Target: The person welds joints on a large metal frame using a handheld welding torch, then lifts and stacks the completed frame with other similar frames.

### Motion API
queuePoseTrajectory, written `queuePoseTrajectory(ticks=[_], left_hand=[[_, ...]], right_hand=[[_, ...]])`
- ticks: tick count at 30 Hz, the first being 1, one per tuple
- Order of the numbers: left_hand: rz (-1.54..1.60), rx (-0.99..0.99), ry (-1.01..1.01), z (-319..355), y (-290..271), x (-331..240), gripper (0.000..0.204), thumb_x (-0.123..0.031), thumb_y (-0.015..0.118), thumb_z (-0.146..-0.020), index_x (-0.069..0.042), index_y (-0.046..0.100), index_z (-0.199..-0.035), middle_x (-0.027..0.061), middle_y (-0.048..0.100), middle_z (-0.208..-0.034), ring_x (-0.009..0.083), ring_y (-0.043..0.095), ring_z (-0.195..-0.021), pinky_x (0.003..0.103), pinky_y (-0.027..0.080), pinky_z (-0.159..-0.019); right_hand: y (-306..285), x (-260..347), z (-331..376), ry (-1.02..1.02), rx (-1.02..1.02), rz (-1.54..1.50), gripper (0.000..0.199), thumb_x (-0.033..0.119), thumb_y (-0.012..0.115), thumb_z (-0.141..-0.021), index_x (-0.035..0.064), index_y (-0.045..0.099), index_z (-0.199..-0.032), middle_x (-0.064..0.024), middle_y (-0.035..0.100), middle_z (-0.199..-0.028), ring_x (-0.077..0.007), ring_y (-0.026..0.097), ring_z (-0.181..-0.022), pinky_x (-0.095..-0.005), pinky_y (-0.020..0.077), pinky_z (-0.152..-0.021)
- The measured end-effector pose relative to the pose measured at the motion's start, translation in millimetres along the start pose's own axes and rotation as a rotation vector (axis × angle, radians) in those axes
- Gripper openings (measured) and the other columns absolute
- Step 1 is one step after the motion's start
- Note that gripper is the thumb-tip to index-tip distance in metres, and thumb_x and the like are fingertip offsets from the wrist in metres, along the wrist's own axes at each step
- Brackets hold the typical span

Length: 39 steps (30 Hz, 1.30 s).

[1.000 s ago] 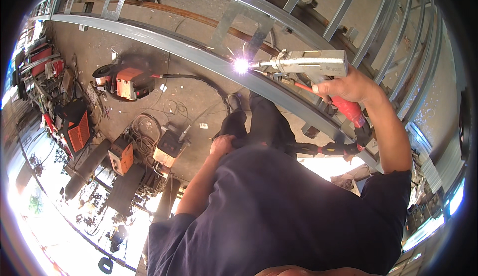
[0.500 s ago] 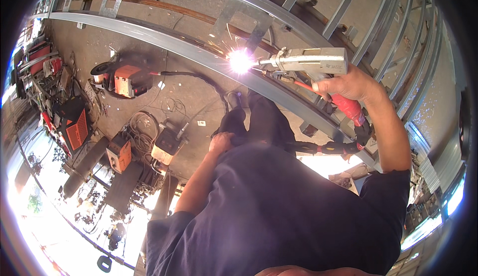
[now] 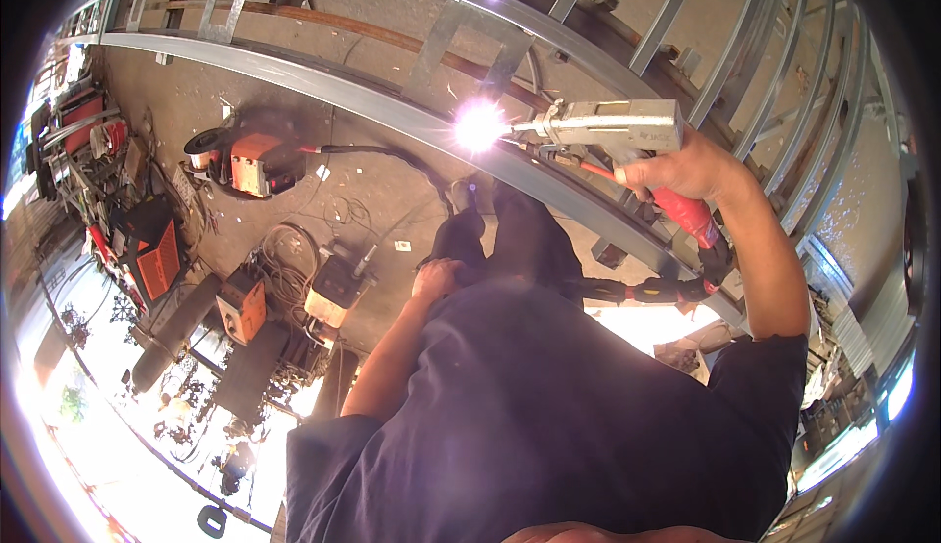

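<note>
My right hand (image 3: 681,166) is closed round the grip of a silver, box-bodied welding gun (image 3: 622,126). Its nozzle points left at a grey metal rail (image 3: 392,112) of a long frame. A white-violet glare at the nozzle tip hides the spot being heated on the rail. A red-sleeved cable (image 3: 681,212) runs down from the grip and turns into a dark hose (image 3: 637,292) beside my body. Against my dark trouser leg, near the knee, my left hand (image 3: 438,278) rests with nothing in it; its fingers lie over the cloth, partly hidden.
The frame's parallel bars (image 3: 676,24) extend to the far right. On the floor at left stand an orange wire-feed unit (image 3: 257,163) with a dark cable, a yellowish box-shaped machine (image 3: 333,293), an orange-fronted unit (image 3: 242,308) and coiled hoses (image 3: 286,249). Scrap and tools (image 3: 88,141) lie farther left.
The glare and the nozzle have shifted slightly right along the rail, and fewer sparks show. My left hand stays on the leg.
</note>
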State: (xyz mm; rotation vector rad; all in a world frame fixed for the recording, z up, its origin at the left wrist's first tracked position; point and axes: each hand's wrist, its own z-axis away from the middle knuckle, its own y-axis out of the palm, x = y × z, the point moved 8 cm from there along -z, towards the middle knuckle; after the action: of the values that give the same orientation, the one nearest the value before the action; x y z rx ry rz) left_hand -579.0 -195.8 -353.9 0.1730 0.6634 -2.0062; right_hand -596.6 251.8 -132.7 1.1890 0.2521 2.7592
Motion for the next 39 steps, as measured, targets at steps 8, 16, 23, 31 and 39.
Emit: queuePoseTrajectory(ticks=[8,16,23,31,39], left_hand=[[-0.023,-0.052,0.010,-8.3,-23.1,4.5,0.046,-0.024,0.074,-0.072,-0.020,0.069,-0.117,0.0083,0.069,-0.113,0.0297,0.063,-0.114,0.043,0.049,-0.099],[0.109,-0.168,0.035,25.1,-123.2,12.0,0.049,-0.021,0.073,-0.069,-0.016,0.069,-0.117,0.0123,0.068,-0.118,0.0324,0.063,-0.114,0.043,0.049,-0.101],[0.126,-0.173,-0.070,35.3,-158.1,89.7,0.046,-0.028,0.071,-0.077,-0.014,0.068,-0.121,0.0169,0.070,-0.118,0.0337,0.064,-0.113,0.044,0.050,-0.099],[0.279,-0.038,-0.144,35.2,-221.0,182.9,0.044,-0.029,0.069,-0.075,-0.013,0.069,-0.116,0.0180,0.072,-0.110,0.0354,0.067,-0.107,0.046,0.053,-0.091],[0.200,0.104,-0.018,24.2,-295.4,247.3,0.053,-0.037,0.072,-0.078,-0.016,0.064,-0.126,0.0133,0.069,-0.120,0.0336,0.063,-0.116,0.044,0.050,-0.098]], right_hand=[[-6.1,29.3,36.4,-0.093,-0.052,-0.040,0.040,0.019,0.075,-0.089,0.0001,0.060,-0.120,-0.0089,0.067,-0.092,-0.0156,0.063,-0.066,-0.0319,0.0548,-0.061],[15.4,144.1,49.6,-0.229,-0.197,-0.057,0.046,0.039,0.060,-0.100,-0.0019,0.058,-0.123,-0.0129,0.068,-0.095,-0.0150,0.065,-0.067,-0.0302,0.0542,-0.061],[76.2,253.4,-36.8,-0.363,-0.275,0.259,0.043,0.039,0.064,-0.098,-0.0003,0.061,-0.116,-0.0070,0.067,-0.090,-0.0133,0.063,-0.068,-0.0296,0.0525,-0.059],[158.2,340.1,-200.8,-0.397,-0.343,0.778,0.055,0.047,0.064,-0.096,0.0059,0.057,-0.132,-0.0182,0.070,-0.097,-0.0308,0.070,-0.078,-0.0395,0.0557,-0.073],[199.1,372.1,-316.9,-0.357,-0.489,0.908,0.057,0.034,0.072,-0.091,0.0097,0.050,-0.138,-0.0226,0.071,-0.103,-0.0412,0.068,-0.097,-0.0453,0.0563,-0.081]])
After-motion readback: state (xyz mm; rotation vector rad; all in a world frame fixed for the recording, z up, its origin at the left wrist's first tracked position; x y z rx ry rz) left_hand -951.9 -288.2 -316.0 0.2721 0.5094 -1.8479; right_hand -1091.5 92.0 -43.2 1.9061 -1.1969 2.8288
